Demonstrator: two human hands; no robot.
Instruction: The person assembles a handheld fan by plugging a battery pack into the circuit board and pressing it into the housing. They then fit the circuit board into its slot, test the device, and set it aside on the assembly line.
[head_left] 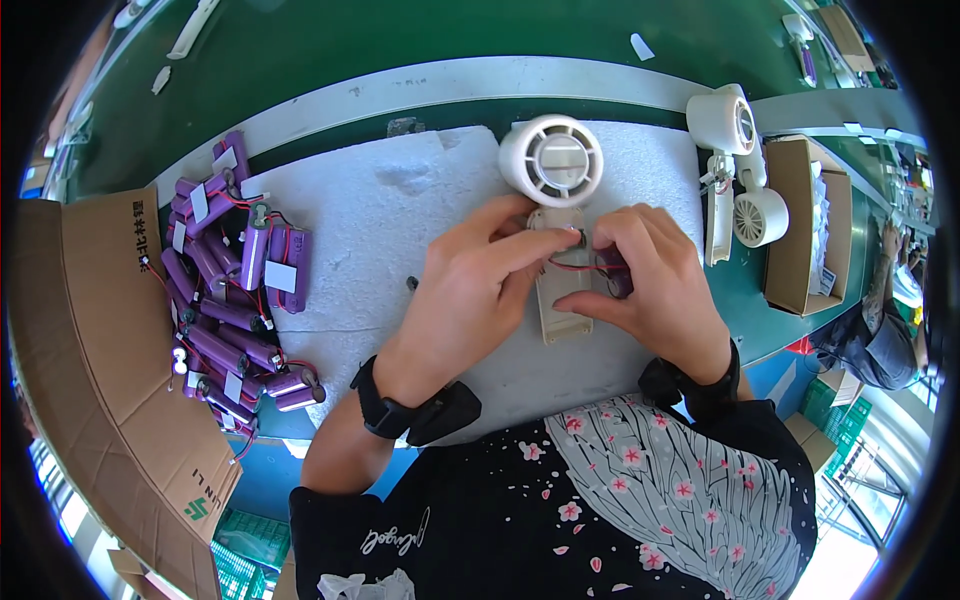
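Observation:
A white handheld fan (pixel 550 165) lies on the foam sheet with its round grille facing up and its handle shell (pixel 563 322) pointing toward me, inside exposed. My left hand (pixel 470 275) is closed at the upper handle, its index fingertip pressed beside a small dark part (pixel 578 240). My right hand (pixel 665 285) curls around a purple battery (pixel 618 275) at the handle's right side, thumb near the shell's lower part. A thin red wire (pixel 575 267) runs from the battery across the open handle. The wire's far end is hidden by my left fingers.
Several purple batteries (pixel 215 345) with wires are heaped left of the white foam sheet (pixel 350 230), beside a cardboard box (pixel 110 330). More fans (pixel 722 125) and an open carton (pixel 800 230) stand at the right. A grey rail (pixel 400 88) crosses behind; another person (pixel 880 335) is far right.

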